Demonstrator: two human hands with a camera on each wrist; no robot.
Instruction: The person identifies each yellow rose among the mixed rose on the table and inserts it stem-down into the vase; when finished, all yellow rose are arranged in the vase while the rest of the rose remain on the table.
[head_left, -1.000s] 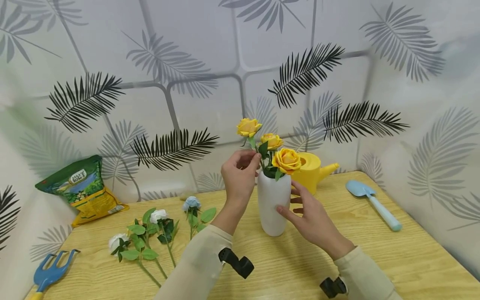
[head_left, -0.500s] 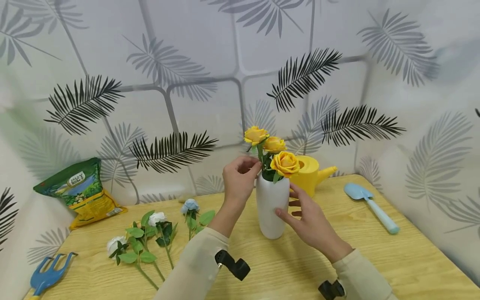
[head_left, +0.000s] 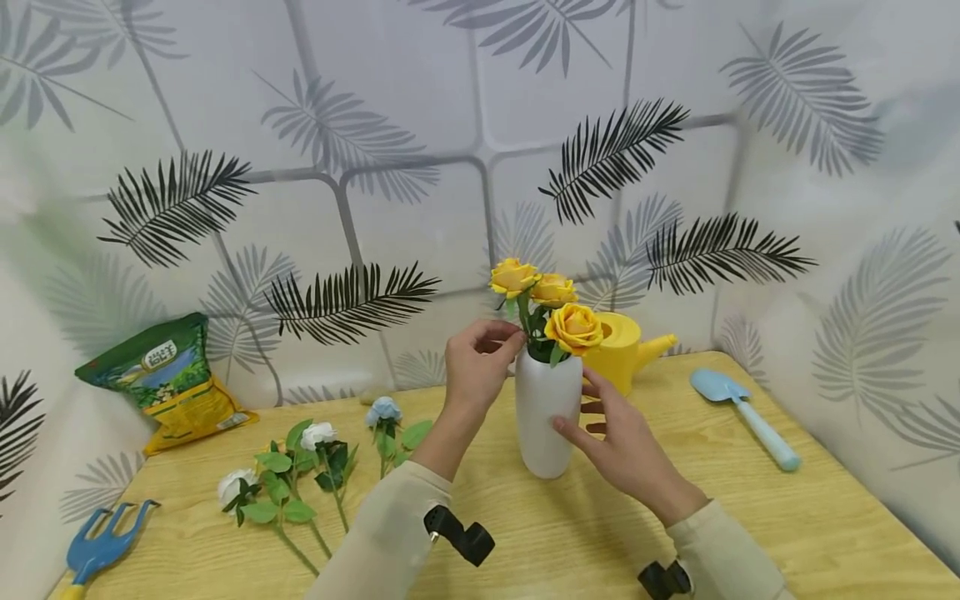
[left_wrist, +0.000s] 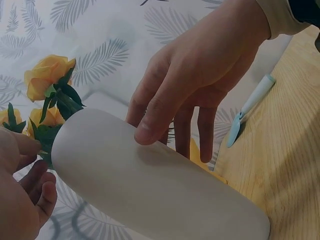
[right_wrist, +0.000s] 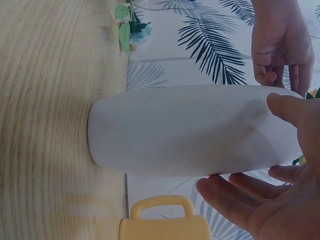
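Note:
A white vase (head_left: 547, 417) stands upright on the table with three yellow roses in its mouth. My left hand (head_left: 483, 362) is at the left of the rim and pinches the leftmost yellow rose (head_left: 513, 277) by its stem between thumb and fingers. The other two, a rear rose (head_left: 553, 289) and a front rose (head_left: 574, 328), lean over the rim. My right hand (head_left: 626, 437) holds the vase from the right, thumb on the near side and fingers around the far side; the right wrist view shows this grip along the white wall (right_wrist: 185, 130).
Behind the vase is a yellow watering can (head_left: 618, 346). A light-blue trowel (head_left: 750, 421) lies at the right. On the left lie white roses (head_left: 318, 435), a blue rose (head_left: 384, 410) and a blue hand fork (head_left: 105, 542); a green-yellow bag (head_left: 176, 383) leans on the wall.
My left hand has lowered the leftmost yellow rose deeper into the vase and shifted it slightly right, nearer the other blooms. The right hand has kept its place on the vase.

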